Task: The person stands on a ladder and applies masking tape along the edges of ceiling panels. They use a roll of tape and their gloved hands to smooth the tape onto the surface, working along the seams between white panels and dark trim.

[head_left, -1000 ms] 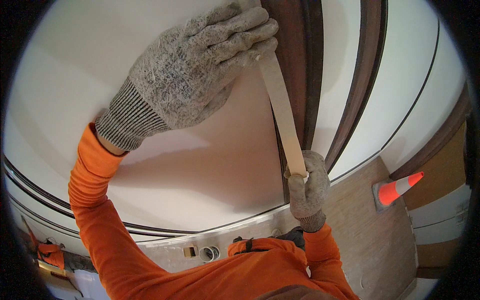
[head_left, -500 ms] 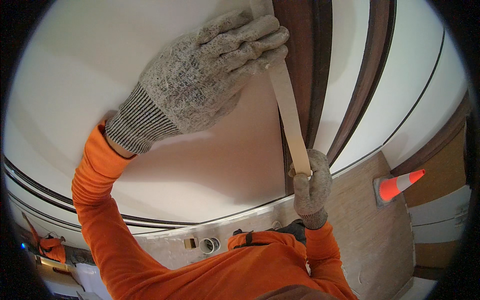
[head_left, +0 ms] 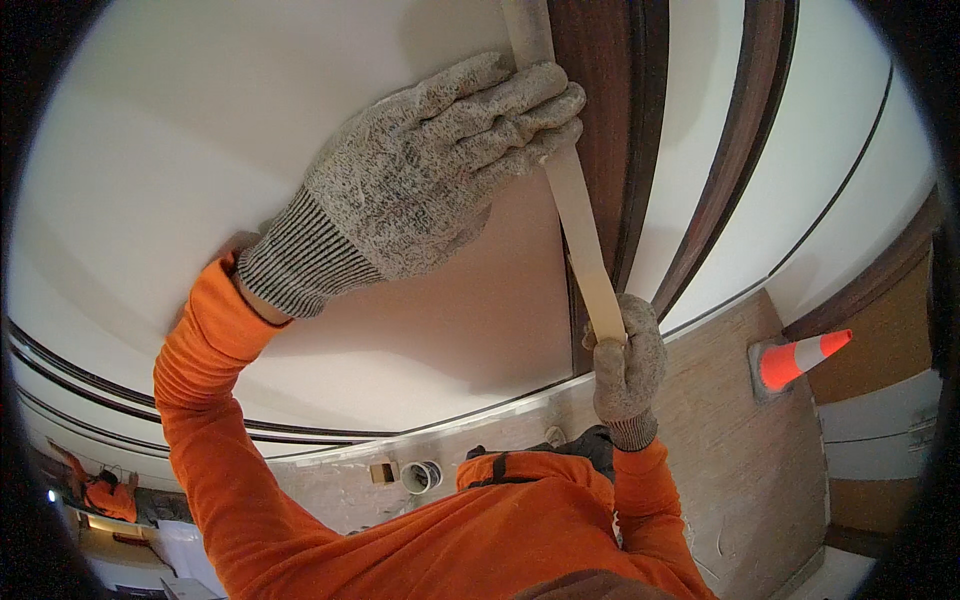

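Observation:
A strip of pale masking tape (head_left: 583,237) runs down along the edge where the white wall panel (head_left: 430,350) meets a dark brown wood trim (head_left: 603,90). My left hand (head_left: 425,165), in a speckled grey glove, lies flat over the tape with its fingers stretched out across it, tips at the trim. Above those fingers the tape lies along the panel's edge. Lower down, my right hand (head_left: 632,365), also gloved, is closed on the tape's lower end, and the stretch between both hands looks taut. Whether a roll is inside the right hand is hidden.
On the floor at right stands an orange and white traffic cone (head_left: 795,362). Below the wall are a bucket (head_left: 421,477) and a small brown box (head_left: 383,473). Another person in orange (head_left: 108,495) works at far left. More dark trim (head_left: 735,150) runs along the right.
My left hand has slid down along the tape, uncovering more of it above the fingers. The right hand keeps hold of the lower end, hardly moved.

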